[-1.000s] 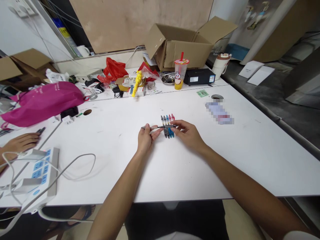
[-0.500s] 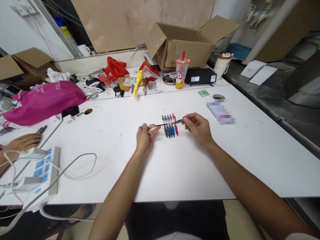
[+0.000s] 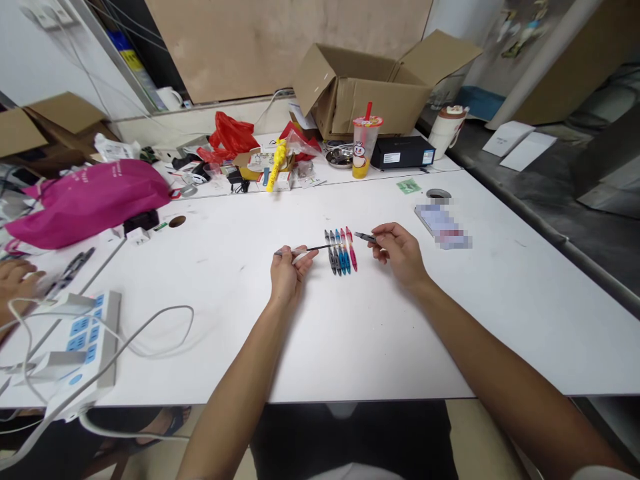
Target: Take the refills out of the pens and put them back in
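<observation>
My left hand (image 3: 287, 277) is closed on the pale upper part of a pen, and a thin dark refill (image 3: 319, 249) sticks out of it to the right. Opposite, my right hand (image 3: 403, 259) pinches the grey and black barrel (image 3: 365, 237) of that pen, its narrow end facing left. A gap separates the refill's tip from this barrel. Below and between both hands, several click pens lie side by side on the white table: black-grey pens (image 3: 333, 261), blue pens (image 3: 345, 262) and a pink pen (image 3: 353, 258) at the right end.
A phone (image 3: 440, 225) and a tape roll (image 3: 439, 194) lie to the right. Behind stand a drink cup (image 3: 363, 147), a black box (image 3: 403, 153) and an open carton (image 3: 373, 107). At left are a power strip (image 3: 107, 333), loose pens (image 3: 75, 267) and another person's hand (image 3: 17, 283).
My right hand has drawn the barrel away from the refill, leaving a gap. My left hand has shifted slightly left. The other person's hand has moved left, away from the loose pens.
</observation>
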`<state>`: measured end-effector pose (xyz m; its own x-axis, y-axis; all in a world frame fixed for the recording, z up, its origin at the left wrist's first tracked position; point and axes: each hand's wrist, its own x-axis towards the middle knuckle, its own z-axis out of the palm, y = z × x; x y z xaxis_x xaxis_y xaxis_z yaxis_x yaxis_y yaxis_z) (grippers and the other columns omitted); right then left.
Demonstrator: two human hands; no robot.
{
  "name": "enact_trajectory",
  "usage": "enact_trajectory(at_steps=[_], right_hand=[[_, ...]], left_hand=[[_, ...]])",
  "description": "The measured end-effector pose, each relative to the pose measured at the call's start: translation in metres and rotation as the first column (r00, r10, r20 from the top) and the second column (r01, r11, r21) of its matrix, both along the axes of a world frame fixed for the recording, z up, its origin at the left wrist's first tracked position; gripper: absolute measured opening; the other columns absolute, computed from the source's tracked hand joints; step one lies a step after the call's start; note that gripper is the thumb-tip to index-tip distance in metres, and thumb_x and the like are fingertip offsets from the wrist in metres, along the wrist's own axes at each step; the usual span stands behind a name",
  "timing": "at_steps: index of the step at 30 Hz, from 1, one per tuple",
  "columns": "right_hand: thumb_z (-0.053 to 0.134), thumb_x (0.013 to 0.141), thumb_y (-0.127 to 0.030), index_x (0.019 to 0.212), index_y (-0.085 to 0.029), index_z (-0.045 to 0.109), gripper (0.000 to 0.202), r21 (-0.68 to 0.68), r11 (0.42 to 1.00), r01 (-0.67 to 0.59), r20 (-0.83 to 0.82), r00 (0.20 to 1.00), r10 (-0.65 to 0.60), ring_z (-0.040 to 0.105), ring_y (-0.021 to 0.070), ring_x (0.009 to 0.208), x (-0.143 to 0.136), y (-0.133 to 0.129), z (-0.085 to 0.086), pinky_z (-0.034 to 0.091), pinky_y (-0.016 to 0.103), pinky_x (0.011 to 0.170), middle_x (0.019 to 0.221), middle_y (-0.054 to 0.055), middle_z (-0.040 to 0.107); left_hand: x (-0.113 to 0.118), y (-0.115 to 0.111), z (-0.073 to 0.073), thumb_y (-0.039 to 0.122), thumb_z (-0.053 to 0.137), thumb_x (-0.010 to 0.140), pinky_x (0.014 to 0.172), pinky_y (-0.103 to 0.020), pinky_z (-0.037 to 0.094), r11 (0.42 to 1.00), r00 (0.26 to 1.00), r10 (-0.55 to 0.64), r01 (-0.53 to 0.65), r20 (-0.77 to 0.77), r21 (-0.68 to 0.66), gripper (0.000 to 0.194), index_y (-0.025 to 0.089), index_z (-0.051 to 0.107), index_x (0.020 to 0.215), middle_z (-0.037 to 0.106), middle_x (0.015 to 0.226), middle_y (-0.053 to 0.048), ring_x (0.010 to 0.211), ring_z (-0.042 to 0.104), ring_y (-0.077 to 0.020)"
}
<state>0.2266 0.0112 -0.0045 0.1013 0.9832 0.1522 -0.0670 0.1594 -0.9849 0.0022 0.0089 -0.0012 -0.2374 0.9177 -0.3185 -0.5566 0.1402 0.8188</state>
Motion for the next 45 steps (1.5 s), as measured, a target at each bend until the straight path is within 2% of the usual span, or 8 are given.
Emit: enact_trajectory(at_steps=[5,8,11,19,23,27,36,45], right_hand=[[0.055,0.089,-0.036,0.095,-0.023,0.070,0.021,-0.076,0.997,-0.007,0.047,0.999,0.010,0.045,0.0143,0.060,0.001,0.001,-0.003,0.031,0.028,0.050,0.070,0.000,0.051],[0.056,0.091,-0.043,0.085,-0.025,0.061,0.020,-0.068,0.998,-0.001,0.149,0.989,0.011,0.038,0.0146,0.058,0.001,0.000,-0.007,0.031,0.028,0.052,0.064,-0.003,0.039],[0.062,0.089,-0.044,0.079,-0.024,0.048,0.026,-0.001,1.000,0.004,0.330,0.944,-0.003,0.040,0.0141,0.062,0.001,-0.001,-0.013,0.036,0.030,0.059,0.069,-0.004,0.044],[0.066,0.084,-0.030,0.098,-0.024,0.059,0.017,0.026,0.988,-0.151,0.770,0.633,0.076,0.058,0.0278,0.104,-0.012,0.017,-0.017,0.047,0.040,0.085,0.104,0.009,0.064],[0.063,0.081,-0.019,0.085,-0.024,0.051,0.014,-0.014,0.972,-0.235,0.874,0.469,0.126,0.057,0.0289,0.100,-0.021,0.037,-0.008,0.046,0.037,0.077,0.090,0.008,0.064],[0.062,0.074,-0.012,0.083,-0.024,0.047,0.021,-0.095,0.969,-0.229,0.921,0.349,0.173,0.056,0.0280,0.097,-0.027,0.048,0.001,0.042,0.033,0.070,0.083,0.007,0.063],[0.064,0.074,-0.012,0.087,-0.022,0.050,0.022,-0.181,0.971,-0.157,0.957,0.200,0.211,0.058,0.0273,0.097,-0.040,0.048,0.011,0.037,0.032,0.062,0.096,0.009,0.068],[0.064,0.076,-0.012,0.088,-0.021,0.054,0.018,-0.203,0.968,-0.150,0.962,0.154,0.225,0.061,0.0246,0.088,-0.040,0.054,0.015,0.035,0.032,0.061,0.096,0.010,0.069]], left_hand=[[-0.001,0.002,-0.003,0.025,0.041,0.107,0.059,-0.020,0.058,0.999,0.999,0.051,-0.051,-0.006,0.009,0.014,0.018,0.044,0.095,0.069,0.101,-0.008,0.076,0.078,-0.0166],[-0.003,0.005,-0.005,0.026,0.040,0.107,0.059,-0.019,0.057,0.997,0.997,0.075,-0.075,-0.011,0.005,0.015,0.018,0.044,0.095,0.069,0.102,-0.008,0.076,0.078,-0.0163],[-0.003,0.007,-0.007,0.026,0.040,0.107,0.059,-0.020,0.057,0.996,0.996,0.091,-0.090,-0.020,0.012,0.014,0.018,0.044,0.096,0.069,0.104,-0.009,0.076,0.078,-0.0165],[-0.004,0.008,-0.008,0.027,0.039,0.107,0.060,-0.021,0.056,0.996,0.996,0.085,-0.085,-0.026,0.015,0.008,0.020,0.042,0.104,0.068,0.103,-0.008,0.075,0.077,-0.0160],[-0.005,0.010,-0.010,0.027,0.039,0.107,0.058,-0.022,0.055,0.996,0.996,0.082,-0.081,-0.020,0.024,0.008,0.020,0.042,0.108,0.069,0.103,-0.009,0.074,0.077,-0.0173],[-0.006,0.011,-0.011,0.028,0.040,0.107,0.059,-0.022,0.055,0.997,0.997,0.071,-0.071,-0.009,0.023,0.009,0.020,0.043,0.110,0.069,0.104,-0.009,0.076,0.078,-0.0184],[-0.005,0.009,-0.009,0.025,0.039,0.107,0.055,-0.021,0.054,0.998,0.998,0.056,-0.056,-0.003,0.035,0.007,0.019,0.044,0.108,0.070,0.099,-0.008,0.073,0.077,-0.0175],[-0.006,0.008,-0.008,0.026,0.040,0.106,0.057,-0.021,0.055,0.998,0.998,0.059,-0.059,-0.009,0.034,0.009,0.019,0.045,0.108,0.071,0.102,-0.010,0.074,0.077,-0.0170]])
